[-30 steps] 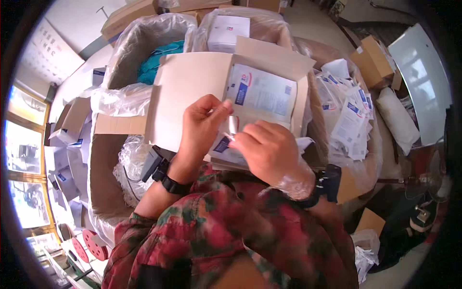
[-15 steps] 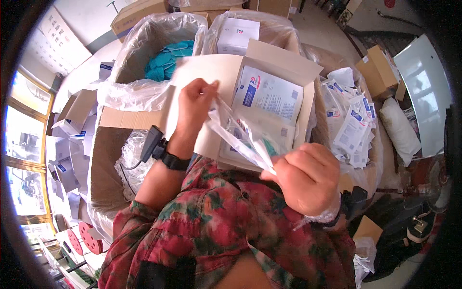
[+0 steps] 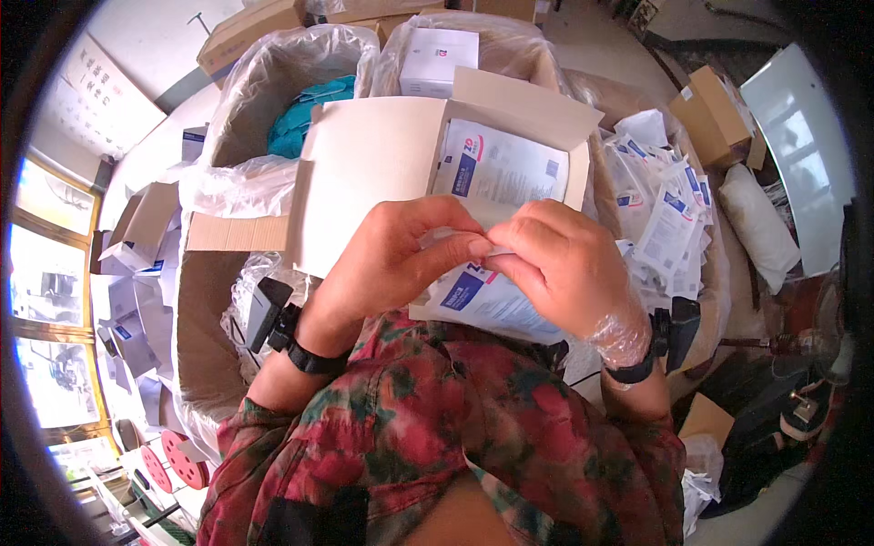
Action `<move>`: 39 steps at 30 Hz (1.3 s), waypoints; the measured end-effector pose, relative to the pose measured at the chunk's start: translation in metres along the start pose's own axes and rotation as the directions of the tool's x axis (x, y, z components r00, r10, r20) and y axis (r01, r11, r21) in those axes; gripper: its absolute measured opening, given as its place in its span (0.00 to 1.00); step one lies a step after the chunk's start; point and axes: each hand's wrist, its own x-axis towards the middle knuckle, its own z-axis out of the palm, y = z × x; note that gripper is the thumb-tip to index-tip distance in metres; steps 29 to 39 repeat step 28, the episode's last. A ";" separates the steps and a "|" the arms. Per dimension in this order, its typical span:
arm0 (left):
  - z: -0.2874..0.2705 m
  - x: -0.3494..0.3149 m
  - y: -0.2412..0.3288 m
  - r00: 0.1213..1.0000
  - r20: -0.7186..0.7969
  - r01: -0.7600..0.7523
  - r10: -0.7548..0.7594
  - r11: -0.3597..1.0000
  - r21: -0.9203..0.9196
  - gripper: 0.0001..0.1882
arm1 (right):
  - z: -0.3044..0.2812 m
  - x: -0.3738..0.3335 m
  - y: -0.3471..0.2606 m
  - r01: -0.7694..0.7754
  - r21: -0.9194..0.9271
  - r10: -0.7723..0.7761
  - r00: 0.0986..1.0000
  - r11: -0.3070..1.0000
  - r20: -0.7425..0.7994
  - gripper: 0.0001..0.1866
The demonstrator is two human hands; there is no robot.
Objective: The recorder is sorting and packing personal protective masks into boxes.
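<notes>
My left hand (image 3: 405, 250) and my right hand (image 3: 560, 264) meet over the near part of an open carton (image 3: 369, 173). Thumbs and fingertips of both are pinched together on the upper edge of a white plastic packet (image 3: 496, 305) with blue and pink print. The packet hangs below the fingers, and its top edge is mostly hidden by them. Behind the hands, another printed packet (image 3: 505, 164) lies flat in the carton. Clear film is wrapped round my right wrist.
A film-lined bin with teal items (image 3: 309, 109) stands far left; a white box (image 3: 440, 59) sits behind the carton. To the right, a bin holds many packets (image 3: 669, 218). Crumpled clear film (image 3: 250, 291) fills a bin at left, near flattened boxes (image 3: 137, 300).
Both hands have come together over the carton; before, they stretched a clear-and-white torn packet with something green inside between them. That torn packet is no longer visible.
</notes>
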 end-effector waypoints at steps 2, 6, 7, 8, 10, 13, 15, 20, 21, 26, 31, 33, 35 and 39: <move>0.004 -0.002 -0.007 0.999 -0.038 -0.035 0.036 0.999 0.024 0.06 | 0.003 0.001 0.003 -0.051 0.052 0.053 0.997 0.997 -0.049 0.09; 0.013 -0.001 -0.006 0.985 -0.146 -0.077 0.089 0.993 0.088 0.06 | 0.006 0.003 0.009 -0.063 0.022 0.063 0.998 0.998 -0.016 0.08; 0.013 0.000 -0.004 0.976 -0.185 -0.106 0.111 0.994 0.035 0.07 | 0.006 0.004 0.010 -0.033 0.029 0.033 0.999 0.999 -0.012 0.08; 0.012 0.001 -0.003 0.977 -0.183 -0.106 0.111 0.994 0.034 0.07 | 0.006 0.005 0.009 -0.035 0.028 0.035 0.999 0.999 -0.012 0.08; 0.011 0.001 -0.003 0.967 -0.235 0.062 -0.100 0.985 -0.163 0.08 | 0.005 0.007 0.008 0.101 -0.080 -0.103 0.994 0.992 -0.021 0.06; 0.008 0.010 -0.010 0.950 -0.286 0.038 -0.121 0.959 -0.280 0.10 | 0.014 0.003 -0.002 0.215 -0.212 -0.227 0.973 0.953 -0.035 0.05; 0.005 0.015 -0.020 0.940 -0.340 -0.036 -0.019 0.987 -0.154 0.11 | 0.011 0.001 -0.013 0.255 -0.218 -0.269 0.962 0.942 -0.038 0.06; -0.036 0.032 -0.054 0.887 -0.434 0.173 -0.161 0.985 -0.013 0.09 | -0.001 -0.012 -0.031 0.349 -0.123 -0.362 0.926 0.929 -0.109 0.09; -0.041 0.032 -0.056 0.865 -0.450 0.257 -0.222 0.966 0.017 0.07 | -0.006 -0.014 -0.031 0.335 -0.078 -0.343 0.931 0.939 -0.124 0.11; -0.036 0.018 -0.048 0.922 -0.351 -0.029 0.161 0.935 0.352 0.11 | -0.017 -0.014 -0.011 0.185 0.019 -0.183 0.980 0.983 -0.083 0.13; -0.039 0.011 -0.021 0.932 -0.108 -0.196 0.346 0.731 0.653 0.17 | -0.013 -0.014 -0.002 0.039 0.015 -0.039 0.998 0.999 -0.049 0.14; -0.039 0.011 -0.021 0.932 -0.108 -0.196 0.346 0.731 0.653 0.17 | -0.013 -0.014 -0.002 0.039 0.015 -0.039 0.998 0.999 -0.049 0.14; -0.039 0.011 -0.021 0.932 -0.108 -0.196 0.346 0.731 0.653 0.17 | -0.013 -0.014 -0.002 0.039 0.015 -0.039 0.998 0.999 -0.049 0.14; -0.039 0.011 -0.021 0.932 -0.108 -0.196 0.346 0.731 0.653 0.17 | -0.013 -0.014 -0.002 0.039 0.015 -0.039 0.998 0.999 -0.049 0.14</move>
